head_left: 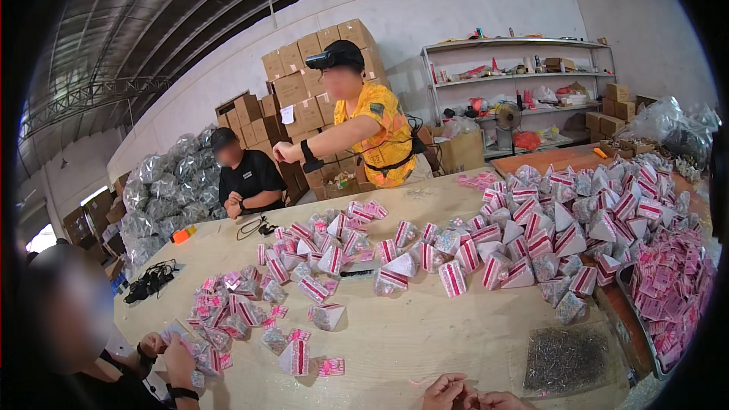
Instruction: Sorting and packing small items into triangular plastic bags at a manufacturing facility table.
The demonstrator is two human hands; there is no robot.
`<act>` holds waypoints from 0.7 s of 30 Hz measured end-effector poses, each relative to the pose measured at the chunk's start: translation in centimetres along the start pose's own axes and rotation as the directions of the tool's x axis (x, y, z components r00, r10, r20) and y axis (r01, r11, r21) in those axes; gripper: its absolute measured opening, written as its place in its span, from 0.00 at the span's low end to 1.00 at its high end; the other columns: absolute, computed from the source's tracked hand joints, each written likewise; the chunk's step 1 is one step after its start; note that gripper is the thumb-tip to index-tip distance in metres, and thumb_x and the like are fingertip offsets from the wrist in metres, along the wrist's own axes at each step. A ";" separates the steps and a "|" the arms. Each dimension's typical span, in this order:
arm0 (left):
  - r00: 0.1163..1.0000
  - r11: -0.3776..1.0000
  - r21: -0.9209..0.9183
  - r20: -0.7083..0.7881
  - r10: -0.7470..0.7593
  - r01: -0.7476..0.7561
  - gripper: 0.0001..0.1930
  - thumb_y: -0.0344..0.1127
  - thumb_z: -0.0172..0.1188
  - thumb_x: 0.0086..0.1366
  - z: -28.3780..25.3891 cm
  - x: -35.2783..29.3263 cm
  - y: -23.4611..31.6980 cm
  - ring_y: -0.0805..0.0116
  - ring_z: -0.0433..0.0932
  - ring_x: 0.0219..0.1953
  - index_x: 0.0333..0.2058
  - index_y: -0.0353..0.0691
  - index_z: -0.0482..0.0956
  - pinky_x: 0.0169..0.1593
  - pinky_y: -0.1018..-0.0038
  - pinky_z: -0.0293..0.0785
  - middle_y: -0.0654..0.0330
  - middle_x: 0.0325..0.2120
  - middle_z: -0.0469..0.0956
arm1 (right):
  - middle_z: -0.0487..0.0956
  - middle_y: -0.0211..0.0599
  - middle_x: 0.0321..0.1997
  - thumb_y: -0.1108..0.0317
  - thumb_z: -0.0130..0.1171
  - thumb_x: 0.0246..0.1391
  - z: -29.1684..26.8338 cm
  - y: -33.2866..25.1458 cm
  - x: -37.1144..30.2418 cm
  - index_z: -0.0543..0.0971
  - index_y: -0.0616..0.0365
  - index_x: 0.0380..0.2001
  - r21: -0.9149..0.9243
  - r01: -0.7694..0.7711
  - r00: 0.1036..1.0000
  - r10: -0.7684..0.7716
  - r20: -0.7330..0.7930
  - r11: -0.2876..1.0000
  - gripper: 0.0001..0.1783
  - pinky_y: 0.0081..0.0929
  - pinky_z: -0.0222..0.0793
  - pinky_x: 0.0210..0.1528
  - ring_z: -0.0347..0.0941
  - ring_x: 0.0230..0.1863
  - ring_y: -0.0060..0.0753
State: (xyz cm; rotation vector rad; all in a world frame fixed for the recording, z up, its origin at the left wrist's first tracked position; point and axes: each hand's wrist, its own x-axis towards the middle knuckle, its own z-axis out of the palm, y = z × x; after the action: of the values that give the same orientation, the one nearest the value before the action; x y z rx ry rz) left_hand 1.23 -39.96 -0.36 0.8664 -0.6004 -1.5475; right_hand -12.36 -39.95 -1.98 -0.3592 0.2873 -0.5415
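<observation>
At the lower edge my left hand (pixel 446 392) and my right hand (pixel 497 401) are close together with fingers curled inward. Whatever they pinch is too small or hidden to make out. Right of them a shallow clear tray (pixel 531 368) holds a dark heap of thin metal pieces (pixel 568 357). Ahead of my hands lie several wedge-shaped packs like cake slices, with red, pink and white stripes; one striped pack (pixel 452 279) is nearest. A loose pink card (pixel 331 367) lies on the table to the left.
A large pile of wedge packs (pixel 562 220) fills the far right of the table (pixel 425 334). A bin of pink cards (pixel 668 296) stands at the right edge. One person (pixel 380 129) reaches across opposite; another person (pixel 254 178) sits beyond. A person's hands (pixel 178 357) work at lower left.
</observation>
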 end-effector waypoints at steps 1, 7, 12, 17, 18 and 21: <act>1.000 0.999 -0.033 0.001 -0.006 0.006 0.06 0.28 0.43 0.61 0.0 0.0 0.0 0.66 0.69 0.13 0.36 0.34 0.66 0.16 0.74 0.68 0.51 0.19 0.73 | 0.66 0.28 0.19 0.55 0.52 0.45 0.1 0.0 0.0 0.69 0.55 0.32 0.002 -0.005 1.000 0.005 -0.004 1.000 0.16 0.20 0.56 0.23 0.60 0.21 0.25; 0.999 0.995 -0.092 -0.014 -0.042 0.041 0.08 0.27 0.42 0.61 0.5 -0.3 0.4 0.65 0.71 0.16 0.38 0.34 0.64 0.17 0.73 0.69 0.50 0.21 0.73 | 0.65 0.28 0.20 0.56 0.51 0.47 0.6 -0.1 -0.1 0.68 0.56 0.32 -0.026 0.002 1.000 -0.003 -0.029 1.000 0.15 0.20 0.56 0.24 0.59 0.21 0.25; 1.000 0.999 -0.051 -0.018 -0.012 0.011 0.09 0.26 0.42 0.59 -0.1 -0.4 -0.3 0.66 0.71 0.18 0.39 0.34 0.64 0.18 0.72 0.69 0.51 0.23 0.73 | 0.64 0.28 0.20 0.57 0.49 0.48 1.3 0.2 -0.5 0.68 0.56 0.32 -0.068 0.024 1.000 -0.023 0.003 0.997 0.14 0.19 0.56 0.25 0.59 0.21 0.24; 0.996 0.997 0.018 0.050 0.076 -0.077 0.08 0.27 0.45 0.58 -0.8 0.8 -1.2 0.69 0.69 0.18 0.38 0.37 0.66 0.18 0.75 0.67 0.55 0.23 0.73 | 0.64 0.29 0.20 0.62 0.44 0.53 2.6 0.3 -0.7 0.69 0.58 0.32 -0.042 0.063 0.998 -0.063 0.013 0.997 0.11 0.19 0.57 0.25 0.59 0.21 0.24; 0.997 0.998 -0.005 0.056 0.056 -0.055 0.07 0.27 0.46 0.59 -0.1 0.0 -0.8 0.70 0.69 0.18 0.37 0.38 0.67 0.18 0.76 0.66 0.57 0.22 0.72 | 0.65 0.29 0.20 0.64 0.43 0.54 3.1 0.4 -1.1 0.69 0.60 0.34 -0.015 0.076 0.992 -0.074 0.102 0.997 0.11 0.19 0.58 0.25 0.60 0.22 0.24; 0.955 0.891 0.343 0.109 0.276 -0.297 0.08 0.28 0.48 0.59 -6.5 4.6 -4.7 0.73 0.71 0.28 0.38 0.34 0.70 0.31 0.79 0.69 0.60 0.25 0.74 | 0.66 0.31 0.23 0.63 0.43 0.53 6.6 -1.0 -0.7 0.69 0.62 0.34 -0.324 -0.005 0.988 0.055 0.146 0.946 0.13 0.21 0.56 0.28 0.61 0.25 0.25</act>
State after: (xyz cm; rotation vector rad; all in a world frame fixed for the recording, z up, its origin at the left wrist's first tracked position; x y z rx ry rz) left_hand 3.53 -43.10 -8.71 0.9562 -1.0275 -1.2137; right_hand -11.04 -38.69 4.49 -0.7115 0.2316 -0.4332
